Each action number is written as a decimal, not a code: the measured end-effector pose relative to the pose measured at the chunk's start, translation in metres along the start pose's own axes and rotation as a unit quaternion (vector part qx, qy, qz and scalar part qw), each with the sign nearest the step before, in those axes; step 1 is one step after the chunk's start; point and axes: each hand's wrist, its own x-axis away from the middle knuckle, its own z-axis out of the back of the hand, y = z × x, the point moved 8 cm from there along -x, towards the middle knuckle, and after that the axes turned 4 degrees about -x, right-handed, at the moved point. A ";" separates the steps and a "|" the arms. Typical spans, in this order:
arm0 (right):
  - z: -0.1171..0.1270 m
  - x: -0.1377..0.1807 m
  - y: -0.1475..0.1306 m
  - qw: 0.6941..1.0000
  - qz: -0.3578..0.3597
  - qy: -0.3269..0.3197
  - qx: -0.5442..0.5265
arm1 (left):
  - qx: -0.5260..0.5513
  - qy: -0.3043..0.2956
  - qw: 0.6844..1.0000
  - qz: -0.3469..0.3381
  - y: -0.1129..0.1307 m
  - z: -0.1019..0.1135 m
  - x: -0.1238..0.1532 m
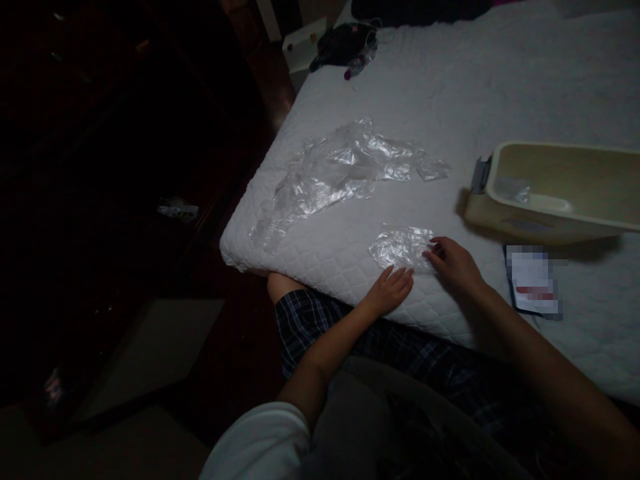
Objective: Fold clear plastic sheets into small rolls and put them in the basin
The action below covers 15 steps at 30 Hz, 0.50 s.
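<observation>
A small crumpled clear plastic bag lies on the white quilted bed, close to its near edge. My left hand rests palm down at the bag's lower edge, fingers spread and fingertips on or just beside the plastic. At the bag's right end is my right hand, its fingers bent and apart and touching the film; no firm grip shows. Farther back, several thin clear plastic bags are spread in a loose, shiny row across the bed.
A cream plastic bin with a grey latch stands at the right, a bit of clear plastic inside. Near it lies a blurred-out flat item. A dark bag sits on the far bed corner. Dark furniture fills the left; the room is dim.
</observation>
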 end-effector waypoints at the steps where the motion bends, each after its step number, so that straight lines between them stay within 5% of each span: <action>1: 0.003 0.000 -0.003 1.000 0.006 0.017 0.008 | 0.001 -0.003 1.000 0.000 0.000 -0.001 0.000; 7: 0.026 0.017 -0.014 0.997 0.027 0.075 -0.001 | 0.006 0.005 1.000 0.002 0.000 -0.002 0.001; 15: 0.014 0.063 -0.022 0.980 0.187 -0.005 0.073 | -0.001 0.030 1.000 0.007 0.000 -0.003 0.002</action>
